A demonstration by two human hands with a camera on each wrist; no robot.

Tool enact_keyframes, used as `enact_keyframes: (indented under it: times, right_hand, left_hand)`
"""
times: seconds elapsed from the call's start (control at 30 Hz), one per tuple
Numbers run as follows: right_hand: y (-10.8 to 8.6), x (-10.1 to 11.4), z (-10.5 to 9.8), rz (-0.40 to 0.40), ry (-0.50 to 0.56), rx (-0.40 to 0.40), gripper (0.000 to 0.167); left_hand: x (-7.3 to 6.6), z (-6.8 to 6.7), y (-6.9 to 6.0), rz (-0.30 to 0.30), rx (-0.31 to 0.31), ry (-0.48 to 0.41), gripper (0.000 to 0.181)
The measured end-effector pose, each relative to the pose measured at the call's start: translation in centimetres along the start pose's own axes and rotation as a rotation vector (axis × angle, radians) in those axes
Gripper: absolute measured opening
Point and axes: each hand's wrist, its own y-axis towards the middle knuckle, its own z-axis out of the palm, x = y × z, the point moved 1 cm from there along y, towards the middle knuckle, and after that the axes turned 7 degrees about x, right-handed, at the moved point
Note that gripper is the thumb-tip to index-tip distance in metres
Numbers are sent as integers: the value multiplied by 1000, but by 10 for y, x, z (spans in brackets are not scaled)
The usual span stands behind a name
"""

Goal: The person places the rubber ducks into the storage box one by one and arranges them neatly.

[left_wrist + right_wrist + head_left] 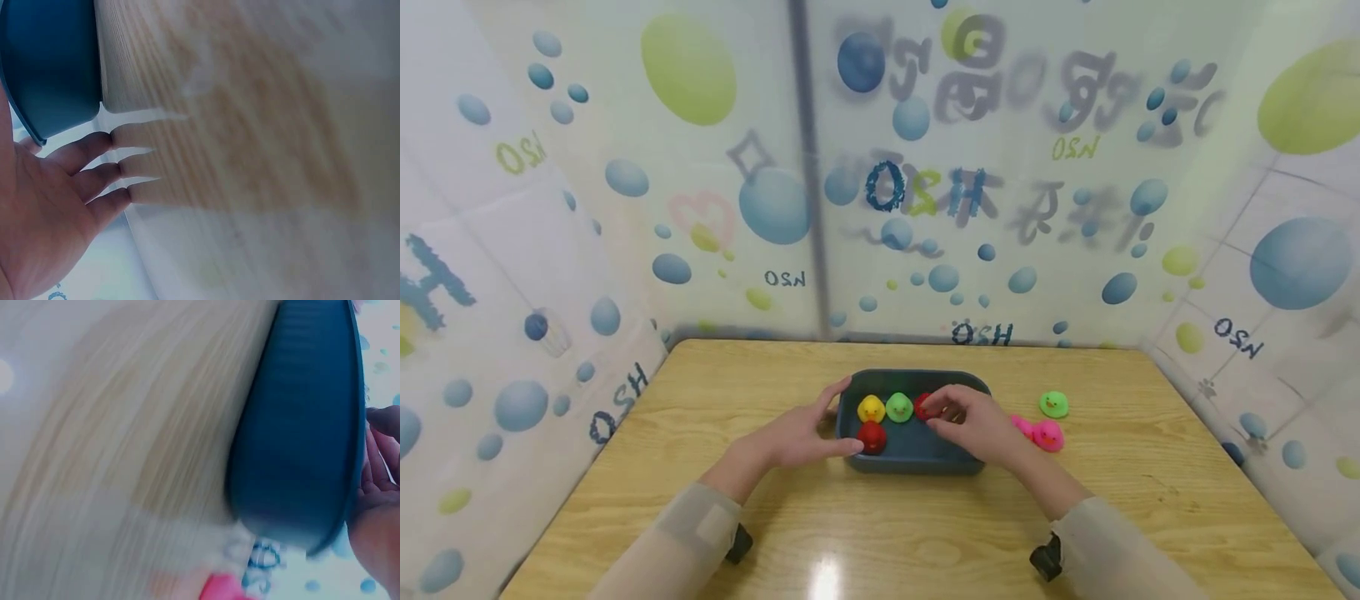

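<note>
Tray (917,467), dark blue: left hand's (795,435) fingers spread around one end, likely steadying it. Red rubber duck (921,406) lies inside, at right hand's (987,427) bent fingers; whether pinched, cannot tell.

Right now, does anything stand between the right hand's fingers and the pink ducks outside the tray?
Yes, the right end wall of the tray. The right hand has its fingers over the tray, and the pink ducks lie beyond that end. Nothing else visible intervenes.
</note>
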Motion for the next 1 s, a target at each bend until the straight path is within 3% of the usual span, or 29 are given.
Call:
enact_keyframes:
  times: [0.27, 0.57, 0.8, 1.0]
  right_hand:
    - [-39, -23, -39, 58, 20, -73, 27]
    - [-84, -54, -73, 155, -74, -145, 29]
    - [-102, -79, -89, 202, -130, -136, 32]
    - [-106, -93, -96, 238, -110, -70, 33]
  left_hand:
    - [0, -2, -1, 3, 4, 5, 112]
    - [0, -2, -1, 5, 7, 5, 111]
    - [-1, -2, -1, -14, 9, 7, 112]
    - [1, -1, 1, -15, 8, -7, 110]
